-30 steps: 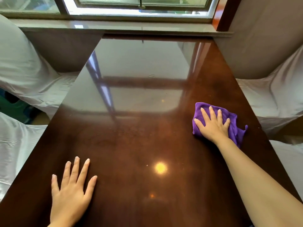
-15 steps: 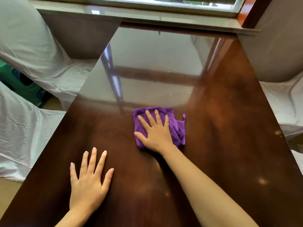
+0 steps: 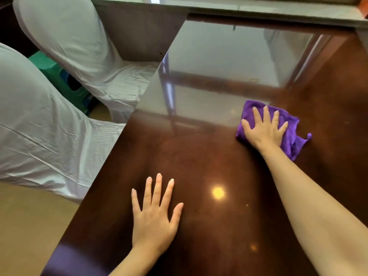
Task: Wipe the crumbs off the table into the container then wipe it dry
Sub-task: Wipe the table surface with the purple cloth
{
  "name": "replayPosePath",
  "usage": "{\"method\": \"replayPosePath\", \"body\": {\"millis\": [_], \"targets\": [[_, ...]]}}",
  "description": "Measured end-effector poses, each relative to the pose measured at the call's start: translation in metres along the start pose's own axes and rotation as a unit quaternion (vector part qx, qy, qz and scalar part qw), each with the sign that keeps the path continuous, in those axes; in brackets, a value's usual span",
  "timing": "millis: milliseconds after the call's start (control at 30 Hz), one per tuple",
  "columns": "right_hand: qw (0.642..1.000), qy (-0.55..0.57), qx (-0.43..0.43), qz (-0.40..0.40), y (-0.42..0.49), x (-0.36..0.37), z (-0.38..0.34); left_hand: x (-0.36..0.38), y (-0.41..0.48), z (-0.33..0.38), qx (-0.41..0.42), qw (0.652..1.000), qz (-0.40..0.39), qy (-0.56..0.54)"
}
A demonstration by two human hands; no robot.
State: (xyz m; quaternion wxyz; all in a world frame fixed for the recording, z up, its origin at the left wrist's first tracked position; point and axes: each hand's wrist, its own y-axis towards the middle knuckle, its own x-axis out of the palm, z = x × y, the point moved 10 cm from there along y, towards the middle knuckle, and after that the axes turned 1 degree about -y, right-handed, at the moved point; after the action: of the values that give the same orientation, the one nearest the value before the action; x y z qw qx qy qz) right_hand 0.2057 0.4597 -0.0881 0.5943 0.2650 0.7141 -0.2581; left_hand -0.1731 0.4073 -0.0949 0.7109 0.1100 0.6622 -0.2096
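White-draped chairs (image 3: 59, 120) stood off the left side, with something green (image 3: 51, 64) tucked between them that I could not identify; no container was in view. Next came the dark, glossy tabletop (image 3: 209, 152), which reflected the window across its far half.

My left hand (image 3: 154, 218) lay flat on the near part of the tabletop, fingers spread, its grip apart and holding nothing; it looked to be bracing me.

Further right, my right hand (image 3: 265, 129) pressed palm-down on a folded purple cloth (image 3: 292, 136), fingers splayed over it, not closed around it. The cloth sat on the tabletop right of centre, one corner trailing to the right.

A few pale specks (image 3: 247, 205) showed near the bright light reflection; I could not tell whether they were crumbs.

I judged the step to be wiping. To do it well, I would have kept the palm flat with even pressure, overlapped the strokes, and driven any debris toward one edge, not scattering it.
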Motion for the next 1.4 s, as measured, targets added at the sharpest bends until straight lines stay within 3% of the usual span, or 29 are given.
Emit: {"method": "replayPosePath", "body": {"millis": [200,600,1133,1400], "targets": [[0.994,-0.018,-0.109,-0.016,-0.019,0.013,-0.063,-0.002,0.0,0.0,0.005,1.0,0.009,0.007],[0.948,-0.027,-0.314,-0.047,-0.106,0.046,-0.205,-0.004,0.0,0.0,0.004,0.999,0.038,-0.008],[0.936,-0.016,-0.35,-0.046,-0.204,0.041,-0.18,0.004,-0.064,-0.042,-0.027,0.999,0.04,-0.017],[0.943,-0.012,-0.333,-0.028,-0.273,0.035,-0.123,0.006,-0.102,-0.023,-0.048,0.997,0.056,-0.026]]}}
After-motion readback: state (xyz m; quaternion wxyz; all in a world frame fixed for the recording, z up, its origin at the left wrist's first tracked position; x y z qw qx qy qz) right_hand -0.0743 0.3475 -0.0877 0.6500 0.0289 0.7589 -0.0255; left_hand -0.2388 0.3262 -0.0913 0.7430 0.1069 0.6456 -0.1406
